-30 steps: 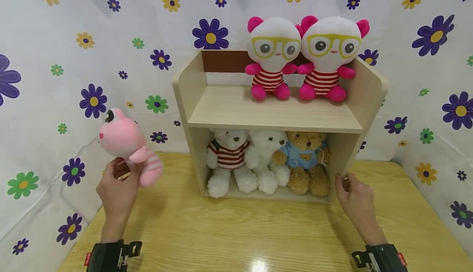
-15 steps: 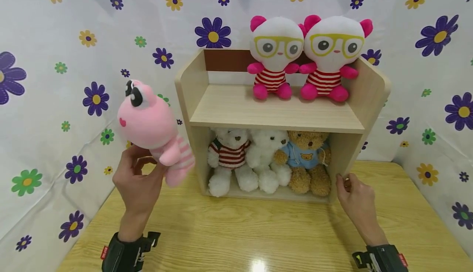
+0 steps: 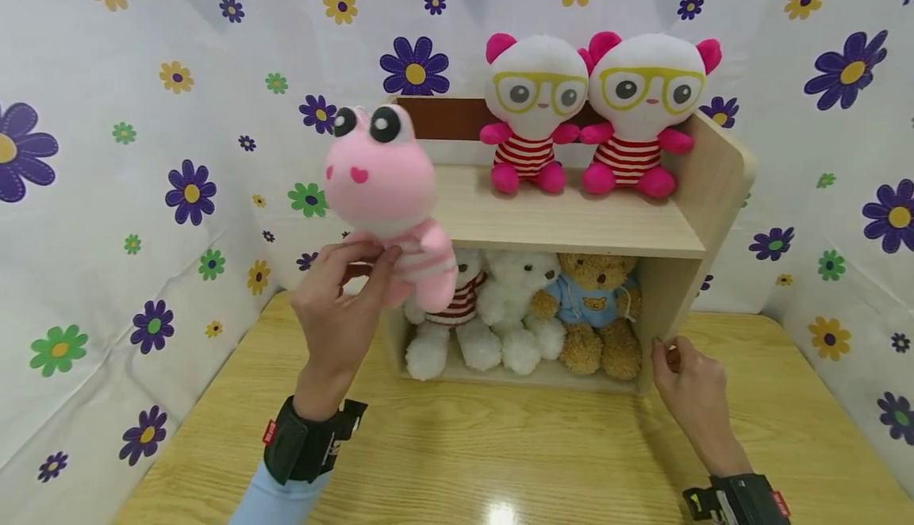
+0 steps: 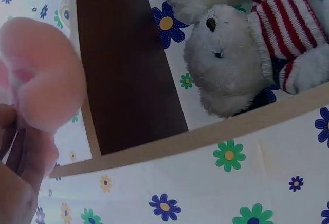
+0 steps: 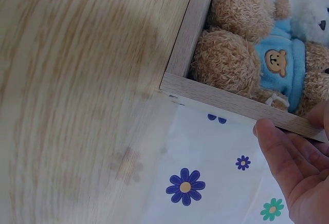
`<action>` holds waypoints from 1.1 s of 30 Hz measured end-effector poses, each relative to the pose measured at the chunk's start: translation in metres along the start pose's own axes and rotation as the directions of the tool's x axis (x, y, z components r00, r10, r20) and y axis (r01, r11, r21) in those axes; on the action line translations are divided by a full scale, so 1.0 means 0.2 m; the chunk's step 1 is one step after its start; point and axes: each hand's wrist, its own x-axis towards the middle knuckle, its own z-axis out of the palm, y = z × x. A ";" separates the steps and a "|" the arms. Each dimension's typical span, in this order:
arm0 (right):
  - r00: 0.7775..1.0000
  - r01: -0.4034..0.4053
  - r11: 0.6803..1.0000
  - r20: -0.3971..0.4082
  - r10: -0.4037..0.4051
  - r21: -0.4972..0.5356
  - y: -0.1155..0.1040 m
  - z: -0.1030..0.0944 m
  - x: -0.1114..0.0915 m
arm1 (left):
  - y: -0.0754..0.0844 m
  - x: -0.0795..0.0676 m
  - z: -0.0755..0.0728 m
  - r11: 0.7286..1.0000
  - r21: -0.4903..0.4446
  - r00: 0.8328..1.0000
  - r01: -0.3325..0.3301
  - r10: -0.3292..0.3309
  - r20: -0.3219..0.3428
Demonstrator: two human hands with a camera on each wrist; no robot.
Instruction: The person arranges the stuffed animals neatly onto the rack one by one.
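My left hand (image 3: 339, 303) grips a pink plush toy (image 3: 382, 176) by its striped body, in front of the left side of a small wooden shelf (image 3: 571, 228). Large black-and-white eyes stand on top of the toy's head, and small pink hearts mark its snout. In the left wrist view, pink toy legs (image 4: 54, 85) show beside the fingers. My right hand (image 3: 691, 374) pinches the front edge of the shelf's right side panel, low down. From the right wrist, that panel edge (image 5: 226, 100) runs between the thumb and fingers.
Two white-and-pink plush pandas (image 3: 535, 97) with yellow glasses sit on the upper shelf's right. Below sit a white bear (image 3: 457, 311) in a striped sweater, a plain white bear (image 3: 520, 303) and a brown bear (image 3: 596, 303) in blue. A wooden table (image 3: 443, 454) supports the shelf; flowered cloth hangs behind.
My left hand has carried the pink plush toy right and upward, from beside the shelf to in front of its left side; its face has turned more toward the camera. My right hand stays put.
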 end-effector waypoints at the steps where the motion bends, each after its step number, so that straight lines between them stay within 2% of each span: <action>1: 1.000 0.001 1.000 0.001 -0.001 0.000 0.00 0.00 0.00 | 0.00 0.01 0.02 1.000 0.013 1.000 -0.006 0.006 0.008; 9: 1.000 0.002 1.000 0.003 -0.003 0.007 0.00 0.01 0.00 | 0.03 0.12 0.13 0.991 0.106 0.997 -0.077 0.073 0.033; 16: 1.000 -0.001 1.000 0.012 0.001 0.009 0.00 0.00 0.00 | -0.01 0.22 0.24 0.985 0.167 0.998 -0.048 0.041 0.045; 22: 1.000 -0.011 1.000 0.023 0.011 0.009 0.01 0.01 -0.01 | -0.08 0.28 0.32 0.949 0.307 0.992 -0.070 0.034 0.123; 26: 0.999 -0.017 1.000 0.029 0.017 0.008 0.01 0.01 -0.01 | -0.11 0.31 0.35 0.923 0.375 0.989 -0.081 0.028 0.147; 33: 0.999 -0.019 1.000 0.027 0.019 0.009 0.01 0.00 0.00 | -0.13 0.33 0.37 0.894 0.431 0.980 -0.123 0.040 0.196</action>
